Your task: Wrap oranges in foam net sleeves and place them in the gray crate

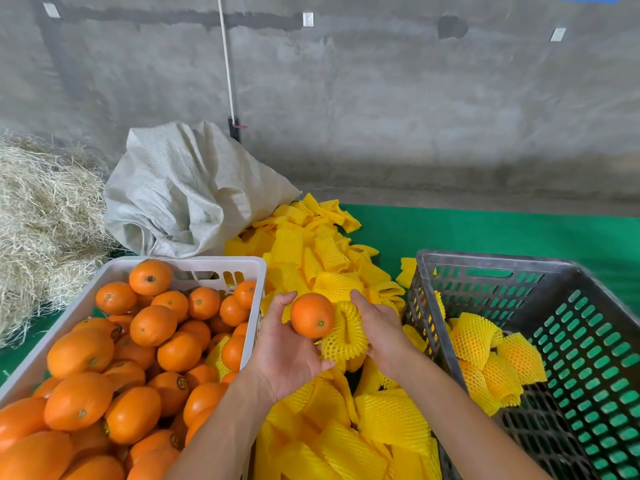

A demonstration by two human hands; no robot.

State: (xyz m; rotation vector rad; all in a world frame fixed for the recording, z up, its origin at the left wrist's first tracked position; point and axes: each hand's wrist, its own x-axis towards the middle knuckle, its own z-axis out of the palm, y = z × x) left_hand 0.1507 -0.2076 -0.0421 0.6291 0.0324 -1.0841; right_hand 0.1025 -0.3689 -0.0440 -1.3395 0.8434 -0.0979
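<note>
Left hand (287, 348) palm up, an orange (312, 315) resting on its fingers (277, 311). Right hand (379, 329) just right of it; a foam net sleeve (343, 332) sits between its fingers (360, 299) and the orange, touching both. Crate of loose oranges (256, 268) left of the left fingers. Gray crate (426, 306) right of the right fingers, wrapped fruit (485, 358) inside. Pile of sleeves (311, 265) beyond and below the fingers. Sack (180, 188) behind the pile, straw (45, 216) to its left.
</note>
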